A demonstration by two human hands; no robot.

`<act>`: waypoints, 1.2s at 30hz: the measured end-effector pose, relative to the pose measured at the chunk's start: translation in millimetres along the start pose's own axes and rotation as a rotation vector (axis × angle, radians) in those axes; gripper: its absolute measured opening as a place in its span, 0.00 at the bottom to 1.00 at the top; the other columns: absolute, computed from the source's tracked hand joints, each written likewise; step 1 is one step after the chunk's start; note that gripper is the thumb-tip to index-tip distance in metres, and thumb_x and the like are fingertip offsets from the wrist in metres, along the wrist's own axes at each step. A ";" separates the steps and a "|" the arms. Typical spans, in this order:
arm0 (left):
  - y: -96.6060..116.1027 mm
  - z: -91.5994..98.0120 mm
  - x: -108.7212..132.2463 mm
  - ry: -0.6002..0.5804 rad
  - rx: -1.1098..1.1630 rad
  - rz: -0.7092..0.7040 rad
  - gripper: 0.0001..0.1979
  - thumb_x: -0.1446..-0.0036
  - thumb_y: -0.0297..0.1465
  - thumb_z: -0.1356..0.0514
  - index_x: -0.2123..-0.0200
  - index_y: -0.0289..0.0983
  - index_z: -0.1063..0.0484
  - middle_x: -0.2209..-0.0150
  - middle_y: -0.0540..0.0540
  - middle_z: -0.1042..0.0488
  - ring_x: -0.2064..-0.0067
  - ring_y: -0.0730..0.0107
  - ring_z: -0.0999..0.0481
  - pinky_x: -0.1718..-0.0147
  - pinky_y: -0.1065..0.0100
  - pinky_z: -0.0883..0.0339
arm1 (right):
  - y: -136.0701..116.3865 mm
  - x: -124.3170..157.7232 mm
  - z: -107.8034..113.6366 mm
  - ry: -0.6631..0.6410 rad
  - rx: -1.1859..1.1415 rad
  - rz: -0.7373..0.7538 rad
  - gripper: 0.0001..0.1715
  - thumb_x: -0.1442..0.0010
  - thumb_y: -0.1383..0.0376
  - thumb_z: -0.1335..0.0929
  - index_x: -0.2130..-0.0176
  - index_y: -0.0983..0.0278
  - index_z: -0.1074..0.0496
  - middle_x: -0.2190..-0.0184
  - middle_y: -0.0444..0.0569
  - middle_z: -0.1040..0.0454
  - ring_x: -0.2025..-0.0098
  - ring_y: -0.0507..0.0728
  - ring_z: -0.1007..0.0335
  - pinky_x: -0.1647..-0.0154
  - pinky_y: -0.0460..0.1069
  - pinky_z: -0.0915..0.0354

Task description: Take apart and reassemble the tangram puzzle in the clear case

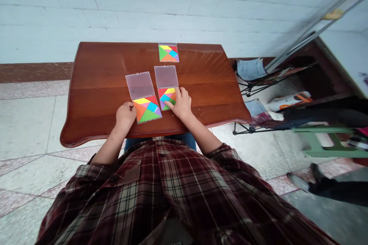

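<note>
Two open tangram boxes lie near the front of a brown wooden table (pixel 100 84). The left tangram box (pixel 147 109) holds coloured pieces, with its clear lid (pixel 140 85) folded back. My left hand (pixel 125 115) rests curled against that box's left edge. The right tangram box (pixel 167 97) also shows coloured pieces under its clear lid (pixel 166 76). On this box's right side lies my right hand (pixel 180 103), fingers flat on the pieces. A third, closed tangram box (pixel 168 52) sits at the table's far edge.
A tiled wall stands behind the table. To the right are a folding chair frame with papers (pixel 253 71), a green stool (pixel 330 141) and another person's shoes (pixel 304 180). Tiled floor surrounds the table.
</note>
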State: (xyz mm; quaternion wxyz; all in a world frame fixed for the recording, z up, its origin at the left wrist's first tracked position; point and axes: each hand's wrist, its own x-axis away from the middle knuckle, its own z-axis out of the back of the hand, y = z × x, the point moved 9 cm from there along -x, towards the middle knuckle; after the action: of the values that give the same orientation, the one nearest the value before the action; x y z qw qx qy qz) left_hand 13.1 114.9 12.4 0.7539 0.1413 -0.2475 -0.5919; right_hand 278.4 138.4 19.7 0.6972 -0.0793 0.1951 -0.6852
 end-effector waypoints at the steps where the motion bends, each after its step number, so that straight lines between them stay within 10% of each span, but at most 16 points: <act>1: 0.4 0.3 -2.0 0.009 -0.018 0.000 0.11 0.45 0.29 0.47 0.62 0.36 0.26 0.63 0.43 0.21 0.62 0.63 0.24 0.65 0.68 0.38 | 0.4 -5.6 -1.9 0.015 0.005 -0.034 0.42 0.43 0.48 0.32 0.38 0.67 0.42 0.38 0.69 0.44 0.37 0.73 0.48 0.43 0.68 0.46; 9: 0.2 3.1 -2.0 0.070 -0.046 -0.002 0.10 0.44 0.30 0.48 0.63 0.38 0.27 0.65 0.45 0.22 0.63 0.64 0.26 0.67 0.68 0.40 | -36.8 -36.3 -31.7 -0.057 0.018 -0.004 0.37 0.44 0.56 0.32 0.39 0.67 0.41 0.36 0.67 0.49 0.35 0.74 0.53 0.40 0.72 0.52; 20: 5.7 -4.1 -9.6 0.040 -0.049 -0.008 0.09 0.45 0.28 0.47 0.64 0.36 0.27 0.65 0.43 0.22 0.63 0.62 0.25 0.66 0.67 0.40 | 4.9 -36.0 -2.9 0.045 0.003 -0.043 0.28 0.42 0.67 0.36 0.42 0.70 0.38 0.36 0.68 0.47 0.34 0.71 0.53 0.40 0.68 0.49; 27: 33.7 -22.8 -8.0 0.009 -0.025 -0.108 0.10 0.44 0.27 0.47 0.63 0.34 0.27 0.66 0.42 0.22 0.63 0.63 0.25 0.64 0.68 0.38 | -73.3 -5.0 -21.7 -0.300 -0.113 0.304 0.17 0.37 0.69 0.39 0.50 0.67 0.31 0.52 0.57 0.28 0.49 0.59 0.34 0.46 0.53 0.39; 36: 36.2 -25.2 -3.5 0.013 0.088 -0.147 0.07 0.45 0.27 0.46 0.66 0.35 0.28 0.68 0.46 0.24 0.67 0.69 0.28 0.65 0.70 0.39 | -97.1 -1.8 -36.7 -0.416 0.092 0.182 0.16 0.37 0.64 0.34 0.51 0.68 0.31 0.53 0.60 0.28 0.52 0.62 0.31 0.51 0.54 0.36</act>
State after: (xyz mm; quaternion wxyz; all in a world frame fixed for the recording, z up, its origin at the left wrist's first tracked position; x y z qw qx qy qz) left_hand 55.8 125.7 8.8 0.7031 0.1958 -0.2573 -0.6333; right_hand 174.7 141.3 23.2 0.7843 -0.1689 0.0220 -0.5965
